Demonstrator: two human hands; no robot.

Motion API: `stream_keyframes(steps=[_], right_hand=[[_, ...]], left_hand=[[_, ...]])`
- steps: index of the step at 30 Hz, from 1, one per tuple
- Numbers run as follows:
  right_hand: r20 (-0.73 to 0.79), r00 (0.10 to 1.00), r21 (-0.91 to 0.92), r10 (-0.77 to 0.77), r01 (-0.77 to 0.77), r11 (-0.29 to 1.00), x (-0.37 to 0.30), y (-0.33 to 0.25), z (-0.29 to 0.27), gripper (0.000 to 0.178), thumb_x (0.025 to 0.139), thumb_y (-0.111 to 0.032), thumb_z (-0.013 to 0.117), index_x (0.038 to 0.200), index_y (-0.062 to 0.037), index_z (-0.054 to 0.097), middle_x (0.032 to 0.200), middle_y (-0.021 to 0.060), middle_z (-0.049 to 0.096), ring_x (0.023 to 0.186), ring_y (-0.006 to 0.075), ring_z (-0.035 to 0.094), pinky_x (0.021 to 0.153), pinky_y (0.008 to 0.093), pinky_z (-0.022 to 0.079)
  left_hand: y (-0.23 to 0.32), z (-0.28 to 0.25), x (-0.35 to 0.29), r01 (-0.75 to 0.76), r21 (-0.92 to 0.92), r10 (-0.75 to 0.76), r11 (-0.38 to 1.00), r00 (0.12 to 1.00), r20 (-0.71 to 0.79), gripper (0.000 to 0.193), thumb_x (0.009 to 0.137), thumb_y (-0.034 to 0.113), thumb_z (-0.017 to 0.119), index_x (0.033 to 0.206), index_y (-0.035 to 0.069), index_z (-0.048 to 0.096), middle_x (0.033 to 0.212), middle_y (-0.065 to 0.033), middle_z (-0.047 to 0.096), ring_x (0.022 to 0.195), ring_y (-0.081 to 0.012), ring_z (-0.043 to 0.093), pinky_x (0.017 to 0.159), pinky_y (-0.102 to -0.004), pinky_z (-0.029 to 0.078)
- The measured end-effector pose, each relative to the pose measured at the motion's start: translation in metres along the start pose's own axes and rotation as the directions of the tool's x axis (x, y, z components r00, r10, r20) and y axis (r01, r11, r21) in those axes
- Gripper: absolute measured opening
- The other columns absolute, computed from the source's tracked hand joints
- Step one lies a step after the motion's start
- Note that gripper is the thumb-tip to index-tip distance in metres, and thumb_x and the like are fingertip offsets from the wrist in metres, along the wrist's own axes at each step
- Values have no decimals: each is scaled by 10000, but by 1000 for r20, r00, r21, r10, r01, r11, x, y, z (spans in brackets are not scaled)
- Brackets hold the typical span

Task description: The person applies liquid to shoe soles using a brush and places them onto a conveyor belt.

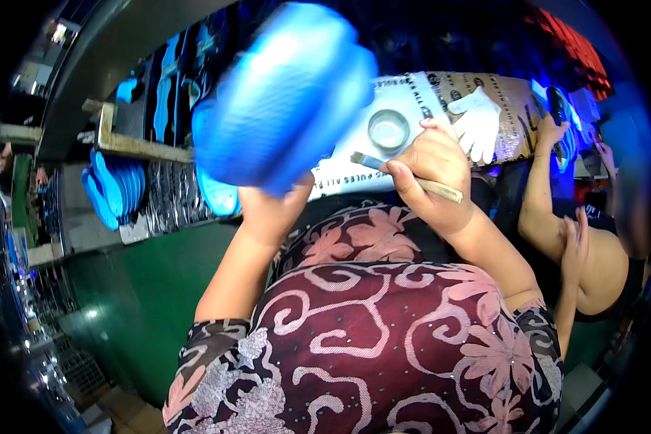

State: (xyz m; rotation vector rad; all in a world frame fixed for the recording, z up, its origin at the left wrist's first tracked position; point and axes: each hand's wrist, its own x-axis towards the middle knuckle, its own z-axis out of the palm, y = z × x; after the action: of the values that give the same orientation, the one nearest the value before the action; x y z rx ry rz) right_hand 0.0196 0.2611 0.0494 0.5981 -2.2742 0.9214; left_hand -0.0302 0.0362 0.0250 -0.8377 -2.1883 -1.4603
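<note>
My left hand (pixel 271 213) is closed around the lower end of a large blue piece (pixel 289 94), smeared by motion, that looks like a shoe sole. It is lifted over the left part of the worktable (pixel 343 163). My right hand (pixel 437 170) grips a flat brush (pixel 441 189) with a pale wooden handle. The brush's bristles point left, just below a small round bowl (pixel 388 130) that stands on the white table covering. Beyond my right hand lies a white glove (pixel 479 123), spread on brown cardboard.
Stacked blue soles (pixel 123 184) stand on a rack at the left, beside a wooden rail (pixel 145 148). Another blue sole (pixel 217 192) lies partly behind the raised piece. At the right, a co-worker's arm (pixel 535 173) reaches to the lit table end. Green floor (pixel 145 289) shows at lower left.
</note>
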Motion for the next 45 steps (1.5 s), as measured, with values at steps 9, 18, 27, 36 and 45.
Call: stream_keyframes(steps=[9, 18, 27, 36, 45], right_hand=[[-219, 950, 24, 224, -224, 974, -33, 38, -35, 182, 812, -64, 614, 632, -57, 639, 614, 73, 604, 614, 250, 552, 682, 350, 421], [-311, 873, 54, 375, -378, 924, -68, 53, -51, 198, 824, -144, 646, 635, -89, 664, 615, 31, 624, 612, 232, 565, 713, 323, 412], [-311, 826, 94, 470, -466, 880, -93, 67, -64, 242, 853, -166, 607, 632, -82, 660, 609, 45, 624, 608, 239, 574, 643, 344, 409], [-236, 868, 268, 437, -375, 888, -74, 70, -28, 320, 875, -189, 560, 591, -49, 605, 598, 79, 620, 574, 263, 584, 596, 361, 418], [-248, 889, 325, 385, -298, 898, -54, 55, 7, 391, 844, -164, 586, 515, -26, 426, 499, 116, 474, 498, 334, 461, 505, 400, 340]], left_hand=[[68, -27, 67, 645, -514, -465, 565, 764, 447, 694, 749, 196, 665, 1277, -59, 294, 980, -217, 580, 525, -201, 608, 356, -262, 461], [132, 176, 274, 734, -644, -93, 215, 671, 735, 453, 841, 221, 660, 1177, -31, 491, 1004, -154, 635, 824, -209, 646, 698, -213, 531], [147, 178, 233, 444, -773, 30, 453, 859, 512, 447, 922, 278, 551, 1281, 30, 455, 1009, -164, 624, 934, -259, 643, 855, -337, 520], [-66, -36, 17, 376, 432, -455, 820, 886, 92, 491, 841, 86, 620, 1297, 13, 455, 1096, -145, 579, 919, -203, 581, 796, -310, 478], [-115, -64, -57, 327, 836, -555, 441, 831, -33, 569, 778, 134, 631, 1301, 16, 440, 921, -123, 560, 795, -294, 560, 706, -395, 471]])
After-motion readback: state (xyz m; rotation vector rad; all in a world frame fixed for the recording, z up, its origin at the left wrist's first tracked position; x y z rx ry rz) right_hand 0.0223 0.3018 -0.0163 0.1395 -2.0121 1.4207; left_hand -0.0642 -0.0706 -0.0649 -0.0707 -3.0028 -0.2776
